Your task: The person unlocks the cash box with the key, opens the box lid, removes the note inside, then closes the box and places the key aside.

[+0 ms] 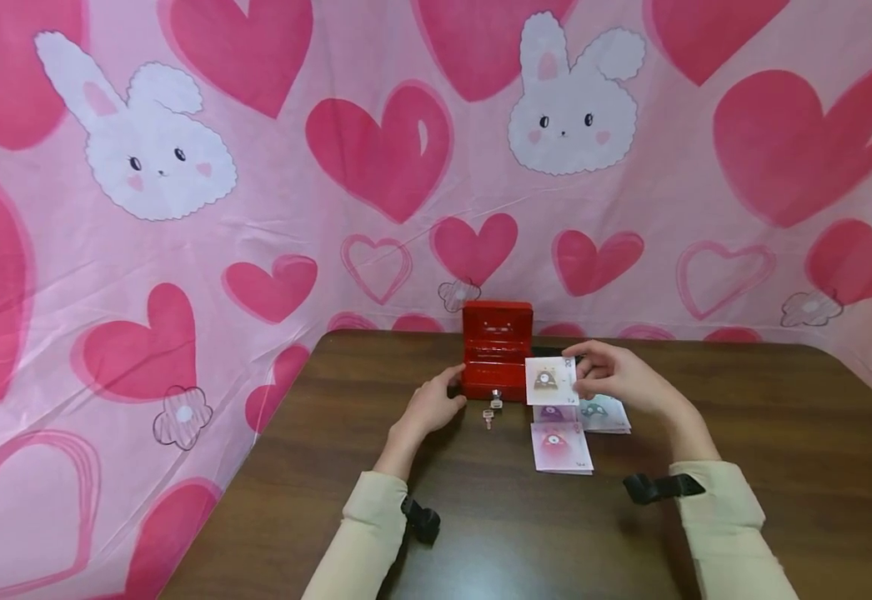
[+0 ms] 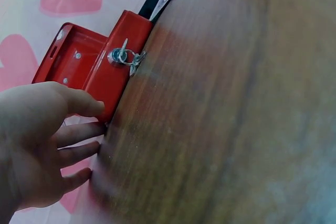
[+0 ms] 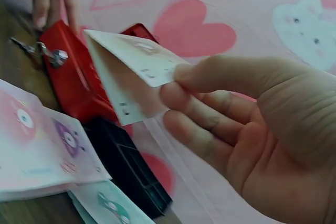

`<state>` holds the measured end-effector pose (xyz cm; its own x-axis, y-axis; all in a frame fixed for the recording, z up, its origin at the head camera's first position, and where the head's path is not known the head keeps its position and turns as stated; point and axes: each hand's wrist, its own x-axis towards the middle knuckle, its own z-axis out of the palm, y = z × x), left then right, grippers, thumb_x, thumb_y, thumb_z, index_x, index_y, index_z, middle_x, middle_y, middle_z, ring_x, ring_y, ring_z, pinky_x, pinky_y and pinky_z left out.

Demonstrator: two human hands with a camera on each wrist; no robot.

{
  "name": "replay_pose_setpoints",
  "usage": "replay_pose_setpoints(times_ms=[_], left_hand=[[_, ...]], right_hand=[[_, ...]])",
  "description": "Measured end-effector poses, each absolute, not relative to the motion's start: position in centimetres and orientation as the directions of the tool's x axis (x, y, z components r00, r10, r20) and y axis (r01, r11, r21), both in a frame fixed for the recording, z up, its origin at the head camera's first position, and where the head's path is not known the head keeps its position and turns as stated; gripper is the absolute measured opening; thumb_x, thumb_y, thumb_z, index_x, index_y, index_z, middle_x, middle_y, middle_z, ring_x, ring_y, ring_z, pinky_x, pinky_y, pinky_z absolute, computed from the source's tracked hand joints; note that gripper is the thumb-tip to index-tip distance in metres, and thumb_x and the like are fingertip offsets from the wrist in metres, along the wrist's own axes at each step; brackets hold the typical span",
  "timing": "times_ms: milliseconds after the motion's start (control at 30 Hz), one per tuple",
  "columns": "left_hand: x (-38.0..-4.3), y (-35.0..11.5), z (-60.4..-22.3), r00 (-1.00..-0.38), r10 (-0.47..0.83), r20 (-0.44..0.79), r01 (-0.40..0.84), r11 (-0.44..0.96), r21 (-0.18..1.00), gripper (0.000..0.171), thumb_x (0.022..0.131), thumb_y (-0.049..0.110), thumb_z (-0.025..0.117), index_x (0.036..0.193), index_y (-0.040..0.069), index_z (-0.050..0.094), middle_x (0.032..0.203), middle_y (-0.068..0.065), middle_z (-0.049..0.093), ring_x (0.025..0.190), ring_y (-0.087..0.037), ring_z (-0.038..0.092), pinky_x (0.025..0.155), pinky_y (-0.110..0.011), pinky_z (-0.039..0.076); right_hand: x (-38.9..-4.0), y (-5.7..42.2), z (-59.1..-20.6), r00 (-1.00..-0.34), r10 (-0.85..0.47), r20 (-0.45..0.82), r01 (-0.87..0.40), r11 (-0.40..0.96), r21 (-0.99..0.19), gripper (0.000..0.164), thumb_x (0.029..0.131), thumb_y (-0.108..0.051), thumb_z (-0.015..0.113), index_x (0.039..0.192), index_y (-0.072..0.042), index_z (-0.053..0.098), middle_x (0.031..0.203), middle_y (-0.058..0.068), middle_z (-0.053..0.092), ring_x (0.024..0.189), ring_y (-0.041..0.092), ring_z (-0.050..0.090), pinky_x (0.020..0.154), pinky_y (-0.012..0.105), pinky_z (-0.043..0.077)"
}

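Observation:
A small red cash box (image 1: pixel 479 388) stands with its lid raised. My left hand (image 1: pixel 430 407) rests at its left side, fingers extended and thumb near the front corner in the left wrist view. Between thumb and fingers, my right hand (image 1: pixel 627 379) pinches a folded brownish play banknote (image 1: pixel 551 383) at its right edge. In the right wrist view the note's two halves spread apart like a tent beside the box. A key sits in the box's front lock (image 2: pixel 115 55), and further keys (image 1: pixel 489 416) hang from it on a ring.
Pink play banknotes (image 1: pixel 562 450) lie on the brown table (image 1: pixel 481 517) in front of the box, with a purple note (image 1: pixel 553 413) behind and teal notes (image 1: pixel 607 416) to the right. A black compartment tray (image 3: pixel 135 174) is right of the box. A heart-patterned cloth (image 1: pixel 376 267) hangs behind.

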<state>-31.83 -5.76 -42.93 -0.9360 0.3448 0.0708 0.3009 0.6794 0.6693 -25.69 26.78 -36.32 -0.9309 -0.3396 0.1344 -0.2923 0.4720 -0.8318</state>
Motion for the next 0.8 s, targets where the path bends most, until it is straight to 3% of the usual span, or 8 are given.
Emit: replay_pose_setpoints(times_ms=[167, 367, 800], left_hand=[[-32.0, -5.8, -42.9, -0.937, 0.341, 0.078, 0.303, 0.682, 0.666, 0.057, 0.096, 0.020, 0.063, 0.150, 0.022, 0.045, 0.139, -0.011, 0.060, 0.129, -0.031, 0.055, 0.110, -0.055, 0.041], [-32.1, -5.9, -43.1, -0.936, 0.340, 0.086, 0.307, 0.676, 0.670, 0.057, 0.095, 0.021, 0.063, 0.149, 0.021, 0.046, 0.138, -0.012, 0.061, 0.129, -0.031, 0.056, 0.110, -0.055, 0.041], [-32.0, -5.7, -43.0, -0.928, 0.360, 0.096, 0.329, 0.670, 0.665, 0.057, 0.095, 0.019, 0.063, 0.149, 0.018, 0.046, 0.138, -0.013, 0.061, 0.130, -0.032, 0.055, 0.111, -0.056, 0.040]], right_hand=[[-25.3, 28.5, -36.1, -0.916, -0.390, 0.095, -0.287, 0.470, -0.835, 0.045, 0.090, -0.010, 0.069, 0.132, -0.001, 0.053, 0.089, 0.016, 0.067, 0.075, 0.028, 0.068, 0.076, 0.031, 0.059], [-24.6, 30.0, -36.1, -0.894, -0.447, 0.037, -0.264, 0.457, -0.849, 0.045, 0.090, -0.006, 0.065, 0.131, 0.006, 0.050, 0.086, 0.015, 0.067, 0.073, 0.022, 0.067, 0.072, 0.032, 0.058], [-23.6, 33.3, -37.5, -0.842, -0.511, -0.171, -0.099, 0.459, -0.883, 0.050, 0.088, -0.005, 0.064, 0.130, 0.011, 0.043, 0.083, 0.008, 0.061, 0.072, 0.019, 0.064, 0.069, 0.034, 0.059]])
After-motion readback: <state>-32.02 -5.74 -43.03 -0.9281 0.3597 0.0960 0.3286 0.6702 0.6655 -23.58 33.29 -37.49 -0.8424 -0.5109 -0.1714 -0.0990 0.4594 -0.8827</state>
